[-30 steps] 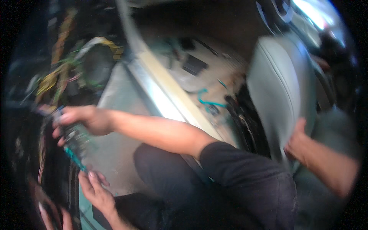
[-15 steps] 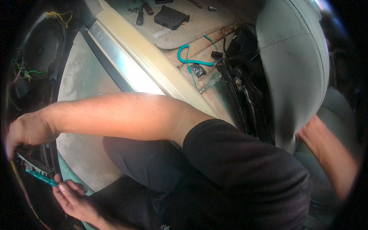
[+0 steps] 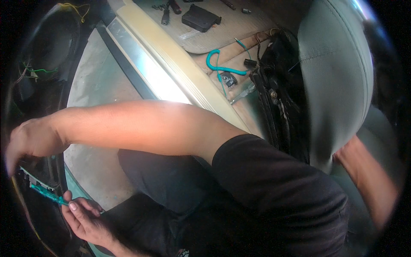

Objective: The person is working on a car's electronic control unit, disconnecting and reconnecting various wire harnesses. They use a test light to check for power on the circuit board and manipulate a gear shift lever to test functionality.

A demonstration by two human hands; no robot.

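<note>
My left hand (image 3: 87, 220) pinches the near end of a slender teal, translucent stick-like tool (image 3: 47, 193) between thumb and fingers. The tool lies along the underside of a small thin board (image 3: 37, 177) with pale parts on it, beside the dark door. My right arm crosses the view from the right. My right hand (image 3: 34, 139) is curled over the board's far end; its fingertips are blurred and partly hidden, so their grip is unclear. A yellowish wire (image 3: 26, 214) runs below the board.
At the right, another person's hand (image 3: 344, 152) reaches behind the grey seat (image 3: 336, 64). A teal coiled cord (image 3: 212, 60) and a black box (image 3: 201, 19) lie on the car floor, near a screwdriver (image 3: 165, 17). A cream door sill (image 3: 171, 64) stands between. The door has a round speaker (image 3: 51, 47).
The view has shifted slightly, so the car floor and seat sit farther right and higher. Both my hands stay at the board, and the teal tool is still in my left hand.
</note>
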